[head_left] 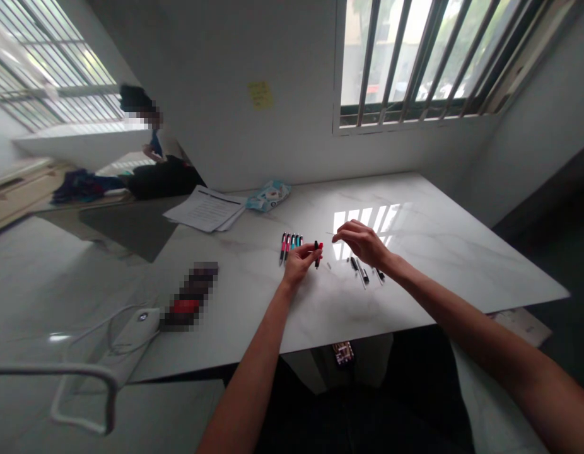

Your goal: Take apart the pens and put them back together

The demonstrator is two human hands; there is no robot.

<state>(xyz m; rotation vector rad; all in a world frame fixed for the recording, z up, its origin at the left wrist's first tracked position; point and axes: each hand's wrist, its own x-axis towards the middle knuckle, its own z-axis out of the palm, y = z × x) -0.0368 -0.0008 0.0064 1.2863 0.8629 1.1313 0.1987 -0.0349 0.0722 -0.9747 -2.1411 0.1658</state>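
My left hand [300,260] is closed round a short black and red pen part [317,252], held just above the white marble table [438,252]. My right hand [362,243] hovers to its right with thumb and fingers pinched on something thin that I cannot make out. Several assembled pens [291,244] with red and teal barrels lie in a row left of my left hand. Loose dark pen parts [365,273] lie on the table under my right wrist.
A stack of printed papers [205,210] and a pack of wipes [268,195] lie at the table's far left. A white device with a cable [131,328] sits near the left front edge. Another person [152,148] sits beyond the table. A barred window [429,57] is behind.
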